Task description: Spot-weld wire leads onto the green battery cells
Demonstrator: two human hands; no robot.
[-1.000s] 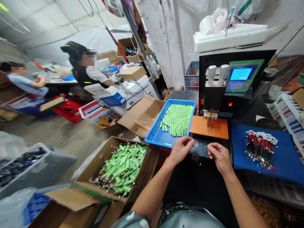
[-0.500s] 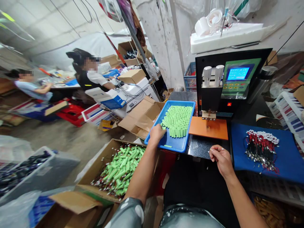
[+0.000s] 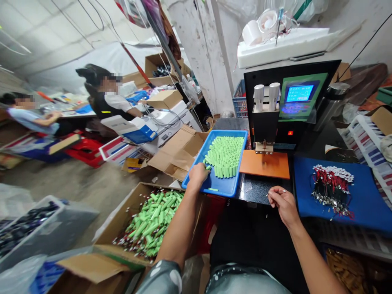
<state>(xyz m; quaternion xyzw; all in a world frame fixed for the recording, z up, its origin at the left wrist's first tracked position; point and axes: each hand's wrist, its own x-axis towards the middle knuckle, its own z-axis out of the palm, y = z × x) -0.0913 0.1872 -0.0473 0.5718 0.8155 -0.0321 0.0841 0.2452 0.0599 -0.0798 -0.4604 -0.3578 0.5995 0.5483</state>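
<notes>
Dozens of green cylinders (image 3: 228,153) occupy a blue plastic tray (image 3: 225,188) beside a black machine (image 3: 263,126); the left hand (image 3: 198,175) pinches one. The right hand (image 3: 283,204) curls, contents unclear. Wired green cylinders (image 3: 154,216) heap a brown cardboard box (image 3: 114,252).

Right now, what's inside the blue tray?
The tray holds bunched green cylinders and a thin green piece. The left hand hides part of the tray's left side; what lies beneath the cylinders is covered too.
</notes>
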